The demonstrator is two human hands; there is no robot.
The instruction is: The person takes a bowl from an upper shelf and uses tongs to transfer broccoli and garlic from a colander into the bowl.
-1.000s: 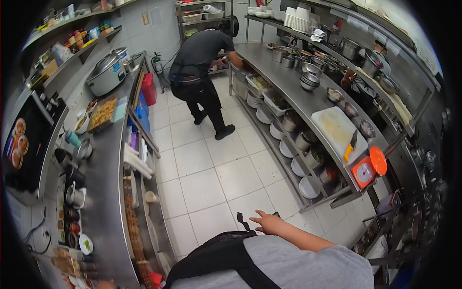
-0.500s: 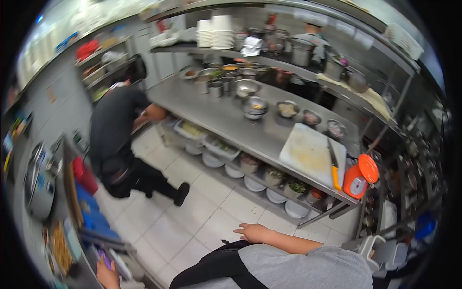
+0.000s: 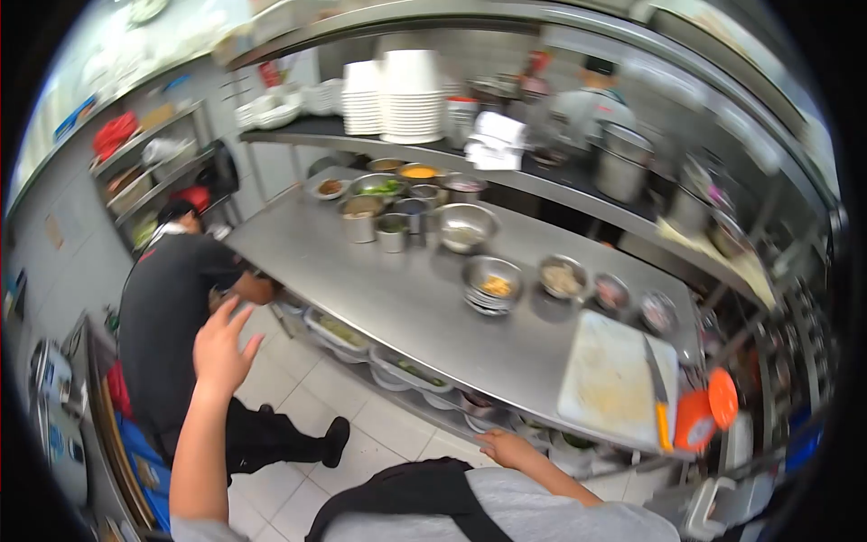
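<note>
My left hand [image 3: 226, 350] is raised in front of the person in dark clothes, fingers spread and nothing in it. My right hand [image 3: 506, 448] is low in front of my apron [image 3: 406, 497], near the front edge of the steel table [image 3: 361, 262]; its fingers look loosely extended, with nothing visible in them. On the table beyond it lies a white cutting board [image 3: 610, 379], stained brown, with an orange-handled knife [image 3: 657, 379] on its right side. A metal bowl of yellow food [image 3: 493, 285] sits on stacked bowls left of the board.
An orange kitchen scale [image 3: 695, 420] stands at the table's right corner. The person in dark clothes [image 3: 172, 307] bends at the table's left end. Food containers [image 3: 406, 372] fill the lower shelf. White stacked containers [image 3: 412, 95] stand above. Another person [image 3: 591, 108] is behind the shelf.
My left hand has left the purple item at the lower left and risen, now empty. My right hand has shifted slightly right. The view has moved closer to the table.
</note>
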